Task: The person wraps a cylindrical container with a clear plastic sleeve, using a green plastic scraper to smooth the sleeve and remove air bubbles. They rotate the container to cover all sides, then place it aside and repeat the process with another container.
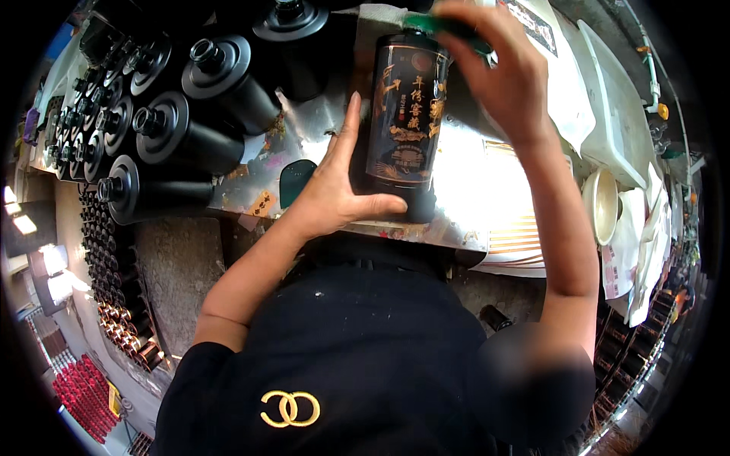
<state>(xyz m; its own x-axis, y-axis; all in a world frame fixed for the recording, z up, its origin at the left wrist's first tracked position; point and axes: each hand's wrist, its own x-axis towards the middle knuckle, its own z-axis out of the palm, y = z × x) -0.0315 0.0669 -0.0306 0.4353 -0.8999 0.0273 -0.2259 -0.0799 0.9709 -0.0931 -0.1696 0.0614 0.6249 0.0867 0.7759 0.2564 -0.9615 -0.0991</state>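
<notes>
A black bottle [404,129] with a gold-patterned dark label panel lies on the metal-topped table, its neck end pointing away from me. My left hand [334,178] is at its lower left side, fingers stretched out and the thumb reaching across its base end. By the neck end, my right hand [498,64] is closed on a green scraper [426,23], blurred by motion and partly hidden by the fingers. Left of the bottle, near my left hand, a dark green flat piece [296,182] rests on the table.
Several black bottles [182,125] crowd the table's left side. White sheets with gold stripes [517,228] lie at right, beside a translucent plastic bin [614,99] and a cream bowl [603,205]. The metal tabletop [251,182] ends just before my body. More bottles [114,258] stand lower left.
</notes>
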